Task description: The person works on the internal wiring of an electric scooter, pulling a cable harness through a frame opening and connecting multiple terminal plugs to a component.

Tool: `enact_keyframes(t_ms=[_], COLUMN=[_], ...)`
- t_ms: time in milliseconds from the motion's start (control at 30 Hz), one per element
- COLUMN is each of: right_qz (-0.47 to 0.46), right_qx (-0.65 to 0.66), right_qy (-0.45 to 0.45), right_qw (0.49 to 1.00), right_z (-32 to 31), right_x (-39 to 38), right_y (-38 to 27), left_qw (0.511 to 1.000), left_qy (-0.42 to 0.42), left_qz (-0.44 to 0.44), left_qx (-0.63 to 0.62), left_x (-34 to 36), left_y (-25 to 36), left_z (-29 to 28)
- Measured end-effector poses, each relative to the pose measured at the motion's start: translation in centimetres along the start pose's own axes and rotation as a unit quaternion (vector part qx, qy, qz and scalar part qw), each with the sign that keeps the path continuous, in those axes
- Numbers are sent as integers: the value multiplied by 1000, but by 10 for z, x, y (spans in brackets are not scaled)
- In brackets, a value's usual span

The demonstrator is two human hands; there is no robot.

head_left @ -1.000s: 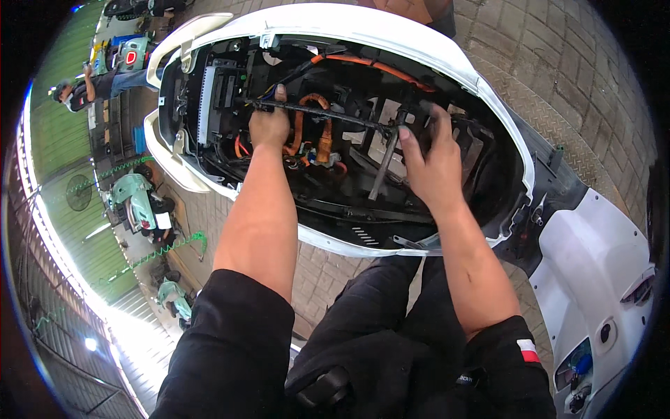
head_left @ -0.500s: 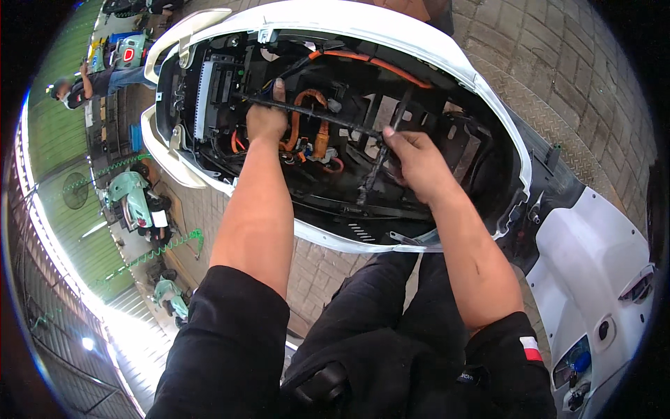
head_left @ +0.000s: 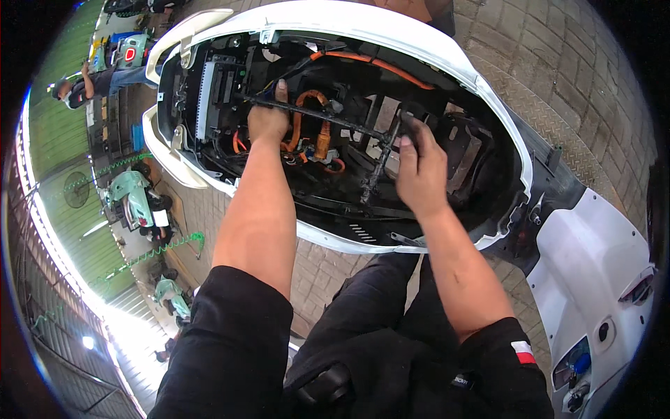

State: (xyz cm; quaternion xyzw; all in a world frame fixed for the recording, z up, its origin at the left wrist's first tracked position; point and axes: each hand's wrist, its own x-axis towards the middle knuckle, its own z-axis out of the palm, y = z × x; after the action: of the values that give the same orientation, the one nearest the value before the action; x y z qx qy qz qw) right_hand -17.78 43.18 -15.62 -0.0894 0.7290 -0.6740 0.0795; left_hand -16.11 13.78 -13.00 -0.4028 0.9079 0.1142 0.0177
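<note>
Before me lies the opened body of a scooter, its white shell (head_left: 391, 26) framing a dark bay. Across the bay runs a black taped wiring harness (head_left: 335, 120), branching near its right end. My left hand (head_left: 268, 120) is closed around the harness's left part, thumb up, beside some thin coloured wires. At the branching, my right hand (head_left: 423, 167) has its fingers closed at the harness; a dark part by the fingertips is hard to make out. An orange cable (head_left: 323, 143) loops between the hands, and another orange cable (head_left: 377, 64) follows the far wall.
A finned silver-edged module (head_left: 204, 100) sits at the bay's left end. White front bodywork (head_left: 593, 258) stands at the right. At the left are a person (head_left: 84, 89), green scooters (head_left: 129, 190) and a green coiled hose (head_left: 164, 253). Paving bricks (head_left: 558, 63) surround the scooter.
My right hand has shifted slightly right and turned, its fingers now pointing up along the harness branch. The left hand keeps its hold in nearly the same place.
</note>
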Motion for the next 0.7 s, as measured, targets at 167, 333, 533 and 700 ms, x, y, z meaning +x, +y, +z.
enact_keyframes(t_ms=[167,333,533,700], right_qz=[-106,113,316,133], right_qx=[-142,-31,62,28], right_qy=[-128,-181,-166,-3], right_qw=[976,976,932,991], right_z=[-18,-6,-4,-7], right_x=[6,17,14,10], right_y=[3,-3,-13,-15], left_qw=[999,998,998,999], left_qy=[29,4,-11,18], left_qz=[-4,-58,-51,-22], left_qx=[-27,6,24,-18], left_x=[3,0,3,4], left_y=[-10,0,-5,-14], left_z=[0,0,2,4])
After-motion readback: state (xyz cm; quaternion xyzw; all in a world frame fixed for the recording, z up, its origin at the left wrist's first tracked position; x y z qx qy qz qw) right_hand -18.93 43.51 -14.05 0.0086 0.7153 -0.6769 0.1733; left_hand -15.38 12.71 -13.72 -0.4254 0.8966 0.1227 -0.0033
